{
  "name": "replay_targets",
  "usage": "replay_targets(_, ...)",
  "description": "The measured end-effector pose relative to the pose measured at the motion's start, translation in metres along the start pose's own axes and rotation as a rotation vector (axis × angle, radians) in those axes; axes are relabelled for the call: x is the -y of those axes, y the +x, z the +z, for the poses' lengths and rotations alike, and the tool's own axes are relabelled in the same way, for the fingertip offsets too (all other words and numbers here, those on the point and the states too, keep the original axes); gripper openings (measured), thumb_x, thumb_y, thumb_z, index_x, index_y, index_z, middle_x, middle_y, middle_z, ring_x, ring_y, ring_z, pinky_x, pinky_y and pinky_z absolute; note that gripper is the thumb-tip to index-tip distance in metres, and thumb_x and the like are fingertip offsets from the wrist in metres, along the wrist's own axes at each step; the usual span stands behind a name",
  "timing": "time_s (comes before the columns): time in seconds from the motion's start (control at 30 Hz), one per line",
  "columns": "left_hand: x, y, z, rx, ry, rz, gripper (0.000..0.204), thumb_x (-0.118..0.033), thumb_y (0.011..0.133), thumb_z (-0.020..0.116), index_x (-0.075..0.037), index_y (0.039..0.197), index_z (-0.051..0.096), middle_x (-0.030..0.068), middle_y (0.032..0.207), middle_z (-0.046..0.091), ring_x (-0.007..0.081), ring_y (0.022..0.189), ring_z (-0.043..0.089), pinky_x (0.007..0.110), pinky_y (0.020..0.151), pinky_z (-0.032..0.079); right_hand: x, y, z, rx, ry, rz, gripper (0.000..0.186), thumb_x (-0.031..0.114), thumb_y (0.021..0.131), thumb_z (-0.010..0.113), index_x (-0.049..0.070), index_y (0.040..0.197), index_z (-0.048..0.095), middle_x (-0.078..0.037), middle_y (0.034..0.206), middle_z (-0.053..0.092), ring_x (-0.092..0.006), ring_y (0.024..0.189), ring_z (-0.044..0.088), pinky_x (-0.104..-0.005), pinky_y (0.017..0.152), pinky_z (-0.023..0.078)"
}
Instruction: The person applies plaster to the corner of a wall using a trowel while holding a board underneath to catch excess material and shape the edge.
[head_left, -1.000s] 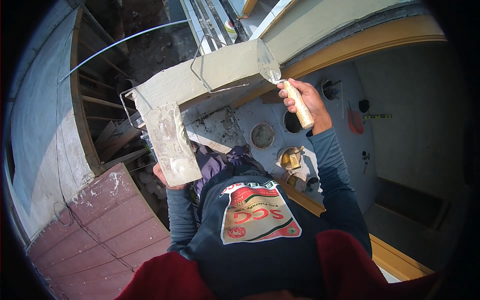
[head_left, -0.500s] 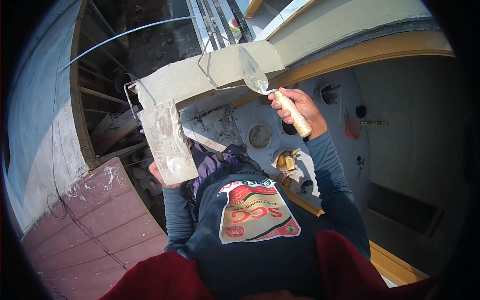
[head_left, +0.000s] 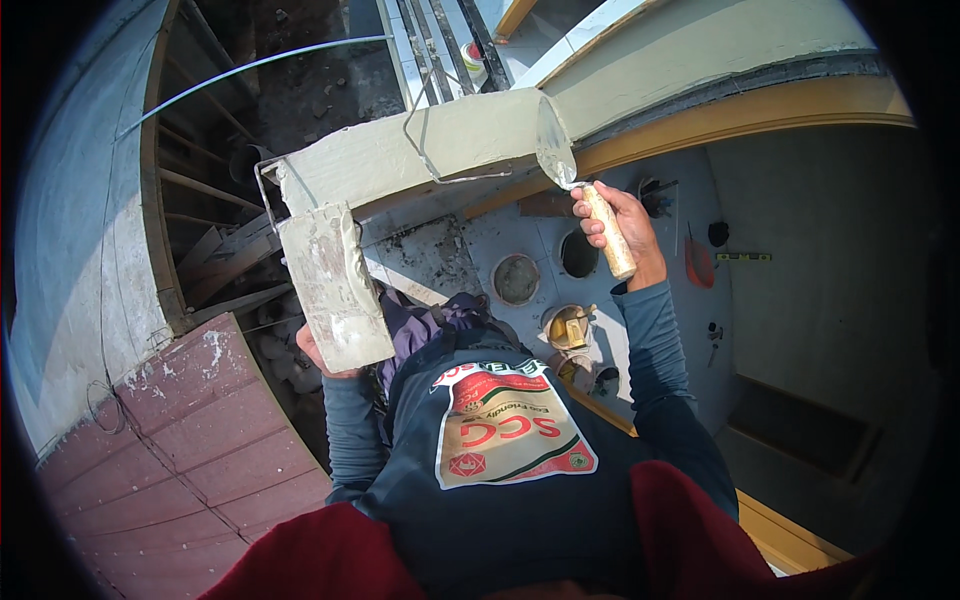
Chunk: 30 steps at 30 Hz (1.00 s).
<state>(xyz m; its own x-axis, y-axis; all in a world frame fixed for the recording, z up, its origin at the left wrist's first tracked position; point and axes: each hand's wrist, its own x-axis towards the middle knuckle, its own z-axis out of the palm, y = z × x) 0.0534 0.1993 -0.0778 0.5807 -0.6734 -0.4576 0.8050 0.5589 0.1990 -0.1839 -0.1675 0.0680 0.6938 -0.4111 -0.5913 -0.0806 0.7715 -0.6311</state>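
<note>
My right hand [head_left: 625, 230] is closed round the worn, pale handle of a pointing trowel [head_left: 554, 135]. The trowel's blade lies over the top of a ledge [head_left: 430, 135] coated with cream plaster, close to where it meets a longer wall. On the left, my left hand [head_left: 312, 350] holds a rectangular plaster hawk [head_left: 335, 290] from beneath; the board hides most of its fingers. A ridge of wet plaster runs along the hawk's right edge, and thin smears cover its face. The hawk's far end sits beside the ledge's left end.
Bent metal rods [head_left: 425, 160] clip over the ledge. Far below on the floor stand a bucket of grey mix [head_left: 516, 279] and a bucket with tools [head_left: 568, 328]. A spirit level [head_left: 744, 257] lies further right. Maroon roofing [head_left: 190, 430] spreads at lower left; an orange frame [head_left: 740, 105] borders the wall.
My right hand has moved right with the trowel, its blade sliding along the ledge toward the wall corner. The left hand and hawk have barely moved.
</note>
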Motion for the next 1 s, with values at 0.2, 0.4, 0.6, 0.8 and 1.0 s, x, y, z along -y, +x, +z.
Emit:
replay_targets(0.2, -0.001, 0.005, -0.005, -0.053, 0.035, -0.014, 0.075, -0.041, 0.082, 0.041, -0.002, 0.146, 0.042, 0.0220, 0.135, 0.054, 0.0398, 0.111, 0.060, 0.052, 0.086, 0.051, -0.009, 0.003, 0.044, 0.088, -0.067, 0.196, 0.039, 0.030, 0.105, 0.044, -0.007, 0.115, 0.053, -0.006, 0.084, 0.052, -0.0076, 0.056, 0.050, -0.0214, 0.042, 0.046)
replay_targets(0.4, 0.002, 0.002, 0.002, 0.323, -0.029, -0.025, 0.061, -0.027, 0.088, 0.040, 0.005, 0.140, 0.046, 0.0204, 0.136, 0.056, 0.0360, 0.119, 0.060, 0.049, 0.104, 0.048, 0.008, 0.014, 0.052, 0.043, -0.152, 0.058, 0.038, 0.030, 0.105, 0.044, -0.006, 0.115, 0.054, -0.006, 0.084, 0.052, -0.0067, 0.056, 0.049, -0.0204, 0.042, 0.046)
replay_targets(0.6, 0.001, -0.002, 0.000, 0.349, -0.119, -0.008, 0.060, -0.026, 0.089, 0.040, 0.006, 0.139, 0.046, 0.0203, 0.136, 0.057, 0.0351, 0.118, 0.061, 0.049, 0.102, 0.050, 0.007, 0.027, 0.031, 0.011, -0.141, 0.050, 0.036, 0.029, 0.102, 0.050, -0.006, 0.111, 0.056, -0.008, 0.083, 0.055, -0.0101, 0.057, 0.053, -0.0238, 0.043, 0.046)
replay_targets(0.8, 0.000, -0.003, -0.003, 0.255, 0.002, 0.018, 0.058, -0.025, 0.090, 0.040, 0.008, 0.137, 0.047, 0.0209, 0.134, 0.058, 0.0349, 0.116, 0.062, 0.048, 0.101, 0.051, -0.017, 0.014, 0.092, 0.084, -0.252, 0.171, 0.035, 0.028, 0.103, 0.048, -0.005, 0.108, 0.058, -0.005, 0.078, 0.054, -0.0067, 0.050, 0.049, -0.0204, 0.039, 0.045)
replay_targets(1.0, -0.004, 0.003, -0.026, -0.028, 0.138, 0.024, 0.078, -0.041, 0.080, 0.042, -0.001, 0.147, 0.040, 0.0238, 0.138, 0.052, 0.0416, 0.115, 0.058, 0.055, 0.091, 0.050, 0.004, 0.010, 0.071, -0.039, -0.677, 0.000, 0.034, 0.030, 0.099, 0.053, -0.003, 0.102, 0.059, -0.004, 0.075, 0.057, -0.0067, 0.054, 0.054, -0.0219, 0.041, 0.044)
